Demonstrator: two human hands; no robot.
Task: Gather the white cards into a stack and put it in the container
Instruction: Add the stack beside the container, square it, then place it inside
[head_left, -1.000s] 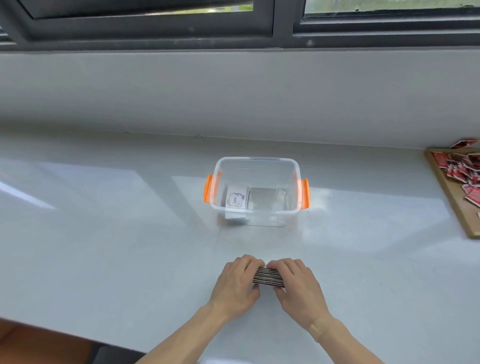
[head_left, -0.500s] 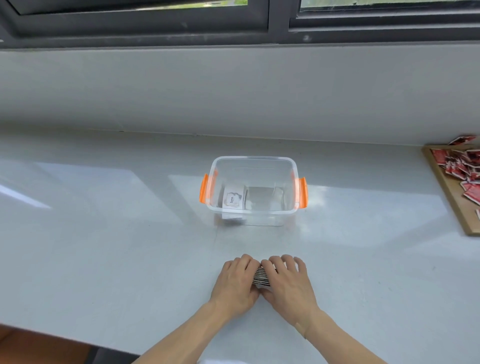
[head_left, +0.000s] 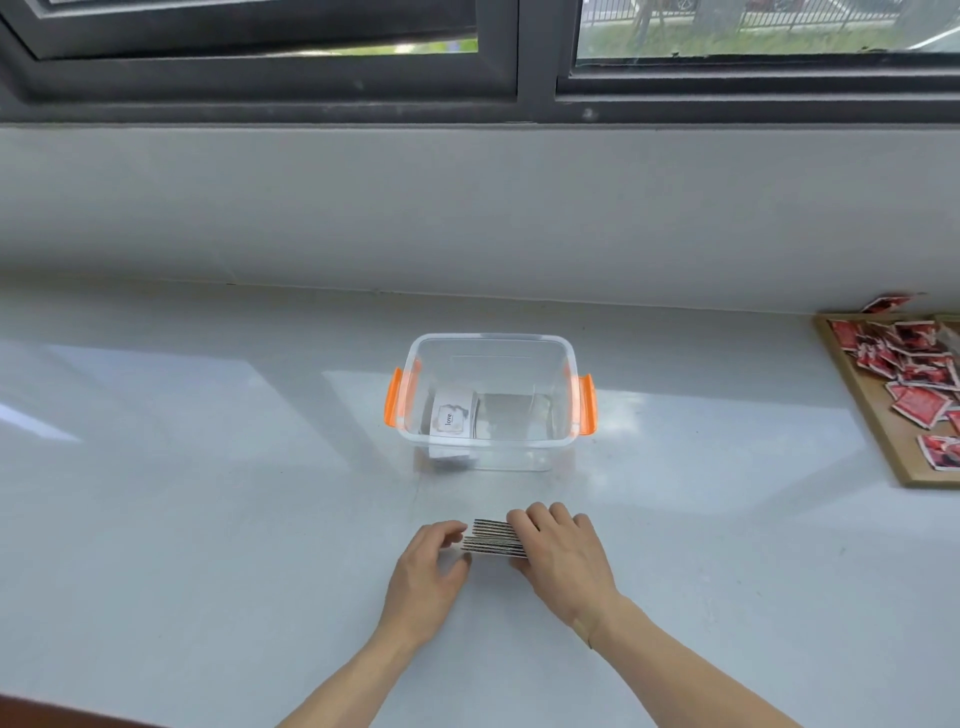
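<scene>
**Here, a card stack between two hands**

Here the stack of cards (head_left: 493, 539) rests on edge on the counter (head_left: 208, 519) near its front edge; the right hand (head_left: 563, 553) grasps its right end, fingers (head_left: 540, 519) curled over the top; the left hand (head_left: 428, 569) sits at its left end, fingers loosely bent, grip unclear; the clear container (head_left: 491, 402) stands just behind, one white card (head_left: 449, 420) inside.

**White counter beneath the window: contents**

We record one glossy white counter (head_left: 208, 519). On it we find a clear container (head_left: 493, 343) with orange latches, mid-surface; a stack of cards (head_left: 491, 538) near the front edge; and a wooden board (head_left: 872, 415) at far right, strewn with red packets (head_left: 917, 405).
</scene>
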